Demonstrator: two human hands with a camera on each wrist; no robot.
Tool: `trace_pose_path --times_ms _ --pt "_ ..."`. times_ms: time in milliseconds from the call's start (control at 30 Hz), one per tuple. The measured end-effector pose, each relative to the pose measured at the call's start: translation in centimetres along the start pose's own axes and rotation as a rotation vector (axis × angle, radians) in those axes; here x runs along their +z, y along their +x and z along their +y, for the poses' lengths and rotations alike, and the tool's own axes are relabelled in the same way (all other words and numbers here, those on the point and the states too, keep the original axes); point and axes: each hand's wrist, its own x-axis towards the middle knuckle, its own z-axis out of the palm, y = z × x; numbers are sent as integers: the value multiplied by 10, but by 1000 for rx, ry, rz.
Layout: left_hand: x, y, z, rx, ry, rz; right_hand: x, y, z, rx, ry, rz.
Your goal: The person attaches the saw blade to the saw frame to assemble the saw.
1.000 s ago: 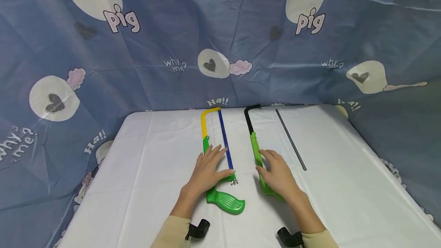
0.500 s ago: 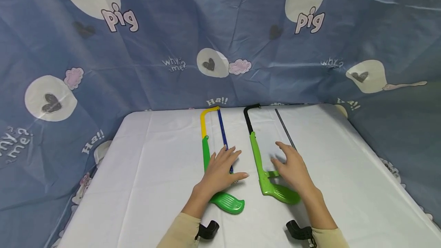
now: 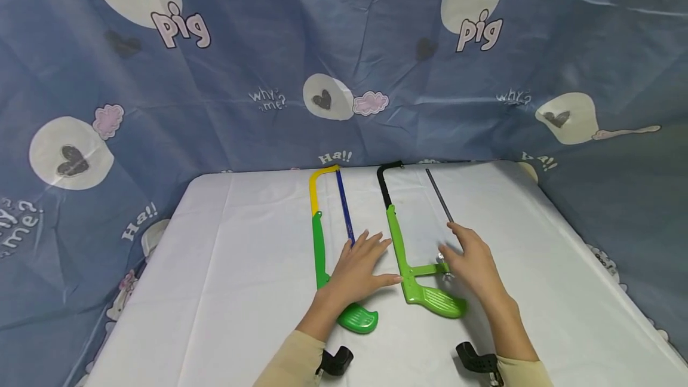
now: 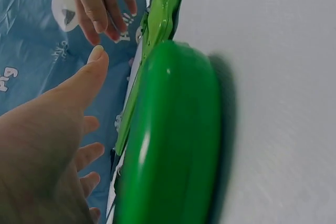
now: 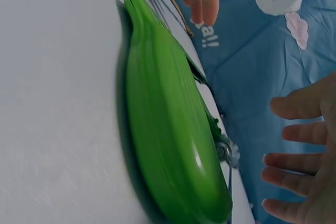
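A hacksaw with a yellow and green frame (image 3: 318, 243) and a blue blade (image 3: 345, 205) lies on the white table. Over its handle end hovers my left hand (image 3: 356, 275), fingers spread and holding nothing. Its green handle (image 4: 173, 140) looms close in the left wrist view. To the right lies a second hacksaw frame (image 3: 396, 237), black and light green, with no blade fitted. My right hand (image 3: 477, 264), fingers relaxed, is beside its wing nut (image 5: 228, 153) and hides the near part of a thin dark grey rod or strip (image 3: 439, 194).
A white cloth covers the table (image 3: 258, 267). Behind and around it hangs a blue printed curtain (image 3: 226, 100). Each wrist wears a black camera mount, such as the left one (image 3: 337, 362).
Both hands have shifted right. My right hand has left the light green frame and is over the rod's near end; my left has drifted from the blue blade. The tools have stayed put.
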Motion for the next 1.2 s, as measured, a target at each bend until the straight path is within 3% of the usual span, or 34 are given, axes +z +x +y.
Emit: trace_pose_path --times_ms 600,867,1200 --pt "12 9 19 17 64 -56 -16 1 28 24 5 54" --pt "16 10 22 16 78 -85 -19 0 34 108 31 14" --pt "20 15 27 9 130 -98 -21 -1 40 150 -6 18"
